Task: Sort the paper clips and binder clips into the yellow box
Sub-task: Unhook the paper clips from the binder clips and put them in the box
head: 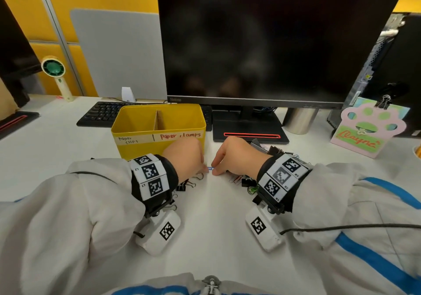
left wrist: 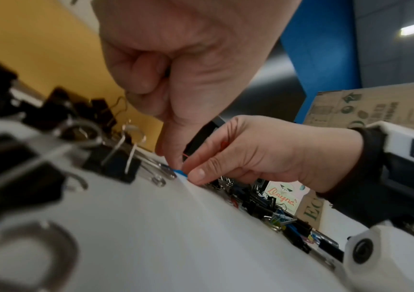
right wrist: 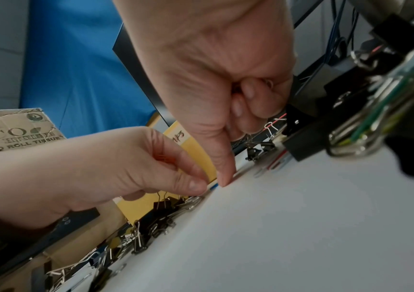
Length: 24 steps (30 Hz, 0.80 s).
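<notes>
The yellow box (head: 141, 149) stands just behind my hands, split by a cardboard divider and labelled "paper clips" on the left, "paper clamps" on the right. A blue paper clip (head: 210, 168) lies on the white desk between my hands. My left hand (head: 206, 169) pinches its left end and my right hand (head: 214, 170) pinches its right end. In the left wrist view the blue paper clip (left wrist: 181, 173) sits under both sets of fingertips. Black binder clips (head: 184, 185) lie by my left wrist. More binder clips (head: 248, 182) and coloured paper clips (head: 237, 178) lie by my right wrist.
A dark monitor (head: 262, 44) stands behind the box on its base (head: 248, 130), with a further heap of clips (head: 273, 151) in front of it. A keyboard (head: 100, 112) and a hand fan (head: 54, 71) are at the back left. A paw-shaped card (head: 369, 130) and a metal cup (head: 300, 119) are at the right.
</notes>
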Each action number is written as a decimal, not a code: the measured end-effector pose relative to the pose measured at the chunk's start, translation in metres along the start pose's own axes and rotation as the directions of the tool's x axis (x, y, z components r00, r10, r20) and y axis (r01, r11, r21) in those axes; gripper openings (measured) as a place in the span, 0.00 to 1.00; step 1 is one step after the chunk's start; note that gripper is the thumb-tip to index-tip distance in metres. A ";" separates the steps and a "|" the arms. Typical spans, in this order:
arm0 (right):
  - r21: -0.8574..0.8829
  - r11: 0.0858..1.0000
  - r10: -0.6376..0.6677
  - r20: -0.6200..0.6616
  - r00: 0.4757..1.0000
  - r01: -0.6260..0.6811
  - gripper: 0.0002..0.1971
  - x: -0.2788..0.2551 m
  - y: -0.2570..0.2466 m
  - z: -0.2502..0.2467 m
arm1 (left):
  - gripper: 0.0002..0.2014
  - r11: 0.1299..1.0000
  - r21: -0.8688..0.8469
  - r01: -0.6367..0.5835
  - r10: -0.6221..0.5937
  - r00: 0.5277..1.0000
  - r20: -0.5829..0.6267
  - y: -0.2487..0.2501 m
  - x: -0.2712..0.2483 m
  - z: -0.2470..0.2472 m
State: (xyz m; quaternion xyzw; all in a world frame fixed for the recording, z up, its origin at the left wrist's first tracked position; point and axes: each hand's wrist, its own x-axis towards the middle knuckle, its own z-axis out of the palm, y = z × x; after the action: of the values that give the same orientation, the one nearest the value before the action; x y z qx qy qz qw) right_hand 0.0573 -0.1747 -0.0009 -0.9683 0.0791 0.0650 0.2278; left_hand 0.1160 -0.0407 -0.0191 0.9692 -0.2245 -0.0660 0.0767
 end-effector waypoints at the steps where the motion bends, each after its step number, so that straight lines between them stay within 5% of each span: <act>1: 0.001 1.000 -0.003 0.002 1.000 0.003 0.11 0.000 0.000 0.000 | 0.14 1.000 0.024 0.002 -0.002 1.000 -0.012 -0.001 0.002 0.000; 8: -0.052 0.997 -0.056 -0.004 0.998 0.056 0.07 0.004 -0.006 0.006 | 0.14 0.999 0.039 -0.011 0.009 0.999 0.035 0.005 0.002 0.002; 14: -0.216 0.973 -0.094 -0.039 0.995 0.083 0.07 -0.001 -0.012 0.012 | 0.14 0.983 -0.177 0.044 -0.034 0.998 0.061 0.003 -0.002 0.000; 21: 0.052 0.998 0.036 -0.027 0.999 -0.035 0.07 -0.005 -0.003 0.005 | 0.12 0.972 -0.230 0.048 -0.040 0.998 0.039 0.001 -0.007 -0.001; 24: 0.080 0.977 0.196 0.016 0.980 -0.197 0.08 -0.008 0.001 -0.001 | 0.12 0.965 -0.256 0.050 -0.040 0.998 0.046 0.002 -0.007 -0.002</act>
State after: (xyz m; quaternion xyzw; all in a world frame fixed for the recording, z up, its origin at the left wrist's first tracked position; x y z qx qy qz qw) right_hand 0.0498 -0.1751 0.0010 -0.9455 0.1761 0.0879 0.2596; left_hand 0.1092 -0.0392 -0.0163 0.9544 -0.1934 -0.1158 0.1957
